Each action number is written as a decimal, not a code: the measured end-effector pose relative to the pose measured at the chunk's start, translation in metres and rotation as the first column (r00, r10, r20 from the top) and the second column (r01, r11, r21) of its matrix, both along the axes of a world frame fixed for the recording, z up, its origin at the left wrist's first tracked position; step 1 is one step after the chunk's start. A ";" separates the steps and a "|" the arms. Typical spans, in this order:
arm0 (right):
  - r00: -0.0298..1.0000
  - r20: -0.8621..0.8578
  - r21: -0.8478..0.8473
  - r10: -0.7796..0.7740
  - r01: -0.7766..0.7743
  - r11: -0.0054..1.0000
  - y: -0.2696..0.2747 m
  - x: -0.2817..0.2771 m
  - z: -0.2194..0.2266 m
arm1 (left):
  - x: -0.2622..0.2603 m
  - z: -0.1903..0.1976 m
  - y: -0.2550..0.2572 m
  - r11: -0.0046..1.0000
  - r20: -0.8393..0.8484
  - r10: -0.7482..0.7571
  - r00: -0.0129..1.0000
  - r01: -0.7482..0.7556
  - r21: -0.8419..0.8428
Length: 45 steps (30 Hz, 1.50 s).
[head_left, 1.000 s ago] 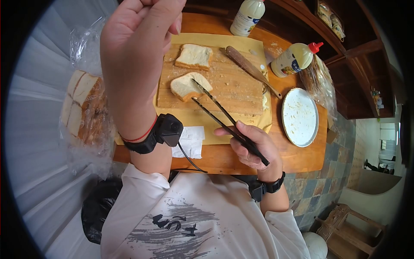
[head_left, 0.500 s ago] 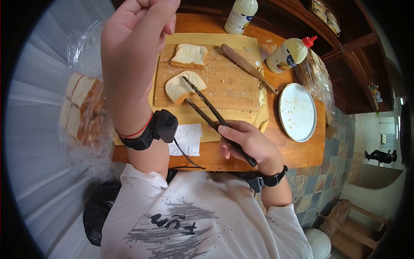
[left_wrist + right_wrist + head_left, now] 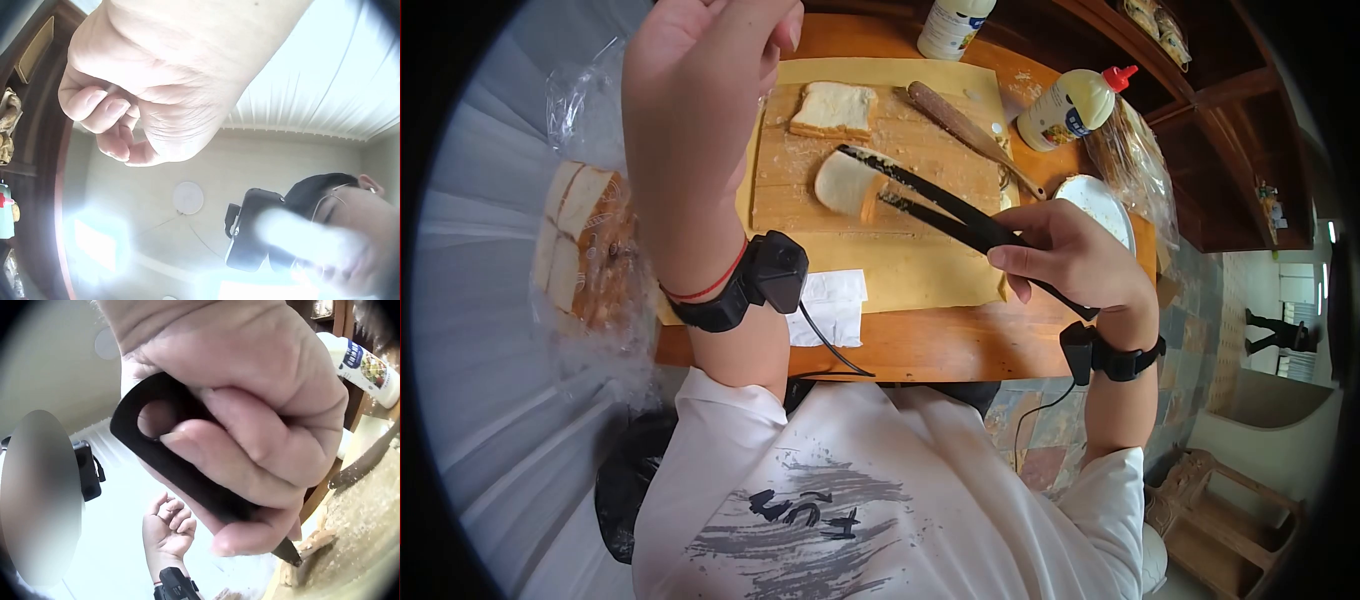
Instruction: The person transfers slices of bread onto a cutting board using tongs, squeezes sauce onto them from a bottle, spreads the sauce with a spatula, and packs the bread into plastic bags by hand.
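Observation:
My right hand [image 3: 1080,255] grips black tongs [image 3: 968,226], thumb on one side and fingers curled round the other. Between the tong tips is a bread slice [image 3: 843,184], tilted over the wooden board [image 3: 790,205], with one arm of the tongs across its top edge. Another bread slice [image 3: 835,108] lies farther back on that board. Raised at the upper left, my left hand [image 3: 700,100] holds nothing; the left wrist view shows its fingers [image 3: 106,106] loosely curled.
A brown wooden spatula [image 3: 950,118] lies across the board's right side. Beyond stand squeeze bottles [image 3: 1065,110]. My right hand partly covers a white plate [image 3: 1102,208]. Bagged bread [image 3: 585,225] sits left, and white paper [image 3: 830,310] lies near the front edge.
My right hand has moved right and up with the tongs, which now lie flatter. The gripped slice has shifted right and tilted. My left hand has stayed raised.

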State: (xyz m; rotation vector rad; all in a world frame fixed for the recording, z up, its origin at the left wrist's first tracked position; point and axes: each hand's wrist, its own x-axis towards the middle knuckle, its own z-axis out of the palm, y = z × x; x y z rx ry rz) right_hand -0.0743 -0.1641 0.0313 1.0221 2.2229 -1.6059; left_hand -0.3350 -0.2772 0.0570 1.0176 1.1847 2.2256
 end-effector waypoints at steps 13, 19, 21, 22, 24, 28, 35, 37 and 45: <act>0.999 0.042 0.241 0.028 -0.037 0.970 -0.016 -0.045 0.033 | -0.006 -0.005 0.003 0.999 0.052 -0.021 0.998 0.023 -0.043; 0.974 0.195 0.225 0.111 -0.155 0.962 -0.019 -0.048 0.026 | -0.007 -0.001 -0.003 0.999 -0.014 -0.037 0.999 0.037 -0.010; 0.957 0.277 0.215 0.089 -0.152 0.965 -0.020 -0.049 0.038 | -0.008 -0.002 -0.003 0.999 -0.018 -0.040 0.999 0.040 -0.004; 0.957 0.279 0.214 0.085 -0.148 0.966 -0.019 -0.050 0.047 | -0.007 -0.002 -0.003 0.999 -0.022 -0.042 0.999 0.042 0.003; 0.907 0.411 0.220 0.089 -0.193 0.956 -0.014 -0.055 0.061 | -0.005 0.004 -0.004 0.997 0.014 -0.069 0.998 0.070 -0.041; 0.908 0.398 0.341 0.131 -0.279 0.898 0.003 -0.049 0.058 | -0.004 -0.002 0.002 0.996 0.014 -0.016 1.000 0.017 -0.089; 0.927 0.355 0.748 0.122 -0.360 0.558 -0.007 -0.023 0.067 | -0.002 -0.002 0.001 0.999 0.017 -0.020 1.000 0.020 -0.047; 0.925 0.370 0.799 0.089 -0.366 0.478 -0.010 -0.015 0.064 | -0.004 -0.003 0.002 0.999 0.010 -0.026 1.000 0.027 -0.032; 0.904 0.426 0.902 -0.015 -0.424 0.086 -0.035 -0.004 0.049 | 0.003 -0.001 0.005 0.998 -0.019 -0.025 0.999 0.024 -0.065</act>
